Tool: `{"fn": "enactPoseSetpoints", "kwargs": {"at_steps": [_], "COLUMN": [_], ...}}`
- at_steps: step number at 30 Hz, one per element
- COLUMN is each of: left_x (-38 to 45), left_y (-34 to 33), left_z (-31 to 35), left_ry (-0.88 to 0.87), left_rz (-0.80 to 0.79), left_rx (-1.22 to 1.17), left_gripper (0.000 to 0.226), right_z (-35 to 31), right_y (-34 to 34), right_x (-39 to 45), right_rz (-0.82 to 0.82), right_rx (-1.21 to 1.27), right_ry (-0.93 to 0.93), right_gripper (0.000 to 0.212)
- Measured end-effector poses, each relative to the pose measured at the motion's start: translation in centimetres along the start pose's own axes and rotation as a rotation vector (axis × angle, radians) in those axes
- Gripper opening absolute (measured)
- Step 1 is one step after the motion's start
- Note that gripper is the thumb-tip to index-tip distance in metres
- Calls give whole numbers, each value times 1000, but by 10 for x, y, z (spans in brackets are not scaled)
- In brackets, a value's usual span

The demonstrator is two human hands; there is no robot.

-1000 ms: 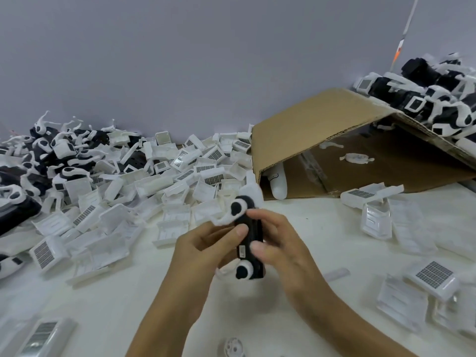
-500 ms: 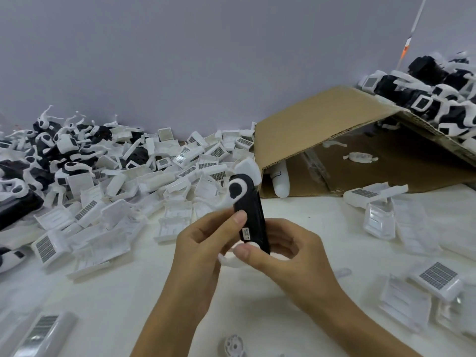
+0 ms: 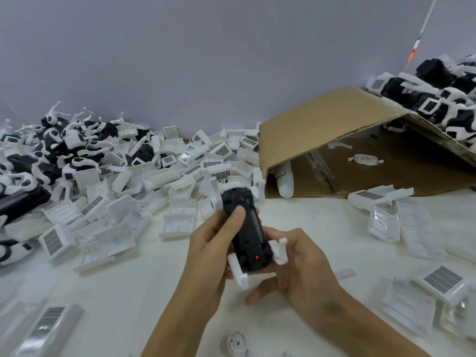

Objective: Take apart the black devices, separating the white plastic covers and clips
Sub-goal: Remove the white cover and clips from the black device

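Gripping the black device [image 3: 244, 228] from both sides, the two hands work above the middle of the counter [image 3: 128, 292], toward its near edge. The left hand [image 3: 208, 253] comes up from the near edge with the forearm angled inward, thumb laid flat along the device's top face and the fingers curled round its left flank. The right hand [image 3: 296, 264] reaches in from the near right, wrist bent, fingers tucked under and behind the body, thumb low beneath it. The device points away from the person, its far end capped in white, and a white clip [image 3: 280, 249] juts out on either side of its near end. Over at the far left of the counter sits a heap of white covers [image 3: 180, 176], mixed farther left with black-and-white units. A tilted cardboard box [image 3: 334, 130] lies open at the far right, more black devices [image 3: 438, 99] piled on top of it. Loose clear and white covers are scattered along the right edge, and a small round white part [image 3: 237, 343] lies at the near edge.
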State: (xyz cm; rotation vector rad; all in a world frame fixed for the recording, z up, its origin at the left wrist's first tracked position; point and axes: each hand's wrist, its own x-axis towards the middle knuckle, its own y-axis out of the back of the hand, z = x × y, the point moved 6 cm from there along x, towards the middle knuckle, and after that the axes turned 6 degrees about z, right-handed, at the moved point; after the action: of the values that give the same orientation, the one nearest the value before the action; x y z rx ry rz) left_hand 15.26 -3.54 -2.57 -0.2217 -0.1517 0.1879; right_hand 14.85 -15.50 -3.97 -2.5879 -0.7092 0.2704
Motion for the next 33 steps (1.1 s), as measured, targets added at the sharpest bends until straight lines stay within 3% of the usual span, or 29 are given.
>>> {"fn": "enactPoseSetpoints", "kwargs": {"at_steps": [4,7,10,13,17,24,33], "left_x": [-4,-8,-8,-8,-10,-11,-11], "left_y": [3,1,-1,-2,-4,-4,-9], "left_z": [3,9,6,3,3,5,5], "left_ry": [-8,19,50,51,45,56,-6], "left_rz": [119,148,134,153,155,177,163], "left_rx": [-56,-92,-115,-88,-37,-54,39], "left_gripper": [37,42,44,41,42,47,30], "right_z": [-1,-1,0,1,4,4,3], "right_y": [-15,-17,-18,-14,-7,-9,-7], "right_x": [-6,-7,-8,-10,-9,-9,-9], "right_rz": [-174,-185,-99,45,183,93,198], "right_rx": [223,270,94,-82,-161,-114,-111], "right_ry": [-22,33,153,258,263,252,226], "right_gripper": [60,65,61,36,29,42,33]}}
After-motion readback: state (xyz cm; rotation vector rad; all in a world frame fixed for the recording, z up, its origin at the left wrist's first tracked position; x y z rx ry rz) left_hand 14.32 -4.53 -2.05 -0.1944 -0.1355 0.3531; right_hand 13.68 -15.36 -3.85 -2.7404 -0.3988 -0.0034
